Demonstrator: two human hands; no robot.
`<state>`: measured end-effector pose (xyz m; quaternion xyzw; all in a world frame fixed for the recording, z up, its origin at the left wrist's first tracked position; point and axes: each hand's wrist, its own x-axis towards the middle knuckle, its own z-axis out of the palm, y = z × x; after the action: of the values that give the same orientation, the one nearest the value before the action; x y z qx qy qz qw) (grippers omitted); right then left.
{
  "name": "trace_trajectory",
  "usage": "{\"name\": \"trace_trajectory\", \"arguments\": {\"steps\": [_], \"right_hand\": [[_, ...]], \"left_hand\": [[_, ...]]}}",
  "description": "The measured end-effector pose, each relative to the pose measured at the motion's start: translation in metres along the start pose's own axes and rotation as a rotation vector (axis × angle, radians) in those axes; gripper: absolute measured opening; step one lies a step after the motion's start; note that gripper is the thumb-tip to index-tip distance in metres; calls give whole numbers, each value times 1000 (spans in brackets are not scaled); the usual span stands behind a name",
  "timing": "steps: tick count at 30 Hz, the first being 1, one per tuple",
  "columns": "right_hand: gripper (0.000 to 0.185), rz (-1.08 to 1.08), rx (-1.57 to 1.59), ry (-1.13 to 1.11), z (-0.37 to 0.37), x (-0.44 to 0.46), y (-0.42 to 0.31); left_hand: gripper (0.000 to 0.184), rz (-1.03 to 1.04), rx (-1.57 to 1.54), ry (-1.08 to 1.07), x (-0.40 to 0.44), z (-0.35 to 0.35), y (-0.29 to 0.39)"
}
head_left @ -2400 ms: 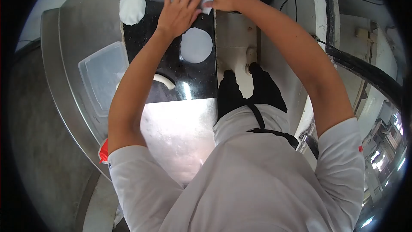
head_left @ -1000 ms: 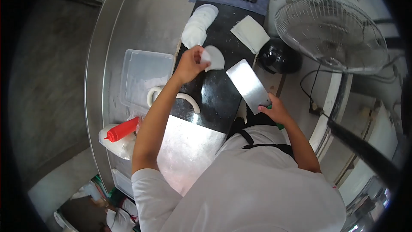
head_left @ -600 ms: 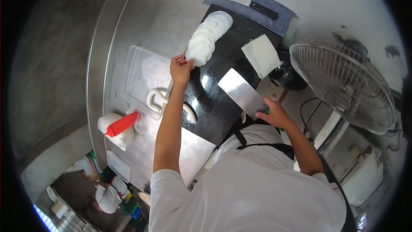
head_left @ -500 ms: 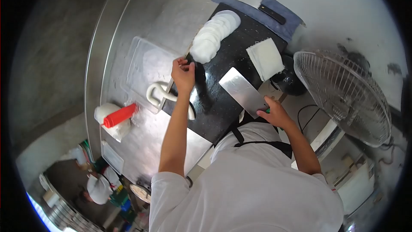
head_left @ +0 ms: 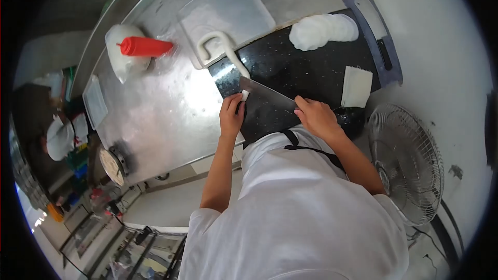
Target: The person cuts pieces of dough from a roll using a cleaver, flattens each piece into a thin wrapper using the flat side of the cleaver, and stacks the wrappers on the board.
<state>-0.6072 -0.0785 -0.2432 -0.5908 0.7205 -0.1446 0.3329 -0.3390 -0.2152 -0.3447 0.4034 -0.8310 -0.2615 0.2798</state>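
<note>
My right hand (head_left: pixel 317 117) is closed on the handle of a broad cleaver (head_left: pixel 270 95). The blade's far end lies across a white dough rope (head_left: pixel 233 58), near its end on the black board (head_left: pixel 290 75). My left hand (head_left: pixel 232 114) pinches the short end piece of dough (head_left: pixel 245 95) just beside the blade. The rest of the rope curls back over the rim of a clear plastic tray (head_left: pixel 228 8). An overlapping row of thin white rounds (head_left: pixel 322 30) lies along the board's far edge. A folded white cloth (head_left: pixel 357 87) rests at the board's right.
A second cleaver (head_left: pixel 371 18) lies on a blue cloth (head_left: pixel 397 70) at the right end. A red squeeze bottle (head_left: pixel 145 46) rests against a white bag (head_left: pixel 124 65) on the steel table (head_left: pixel 155 119). A caged fan (head_left: pixel 407 163) stands right. Another person (head_left: pixel 59 139) is at far left.
The view has turned. My left hand has moved from beside the rounds to the dough's end. The cleaver, formerly held over the board's near edge, now has its blade at the dough.
</note>
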Motion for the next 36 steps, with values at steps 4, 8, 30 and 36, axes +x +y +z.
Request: {"name": "trace_trajectory", "arguments": {"steps": [4,8,30,36], "right_hand": [[19,25,-72,-77,0,10,-15],[22,92,-67,-200,7,14,-24],[28,995,604,984,148,-149,-72],[29,993,819,1081,181,-156,-91]], "left_hand": [[33,70,-16,-37,8,-8,-14],[29,81,-75,-125,23,-15,-27],[21,464,-140,-1084,76,25,56],[70,347,386,-1129,77,63,94]]}}
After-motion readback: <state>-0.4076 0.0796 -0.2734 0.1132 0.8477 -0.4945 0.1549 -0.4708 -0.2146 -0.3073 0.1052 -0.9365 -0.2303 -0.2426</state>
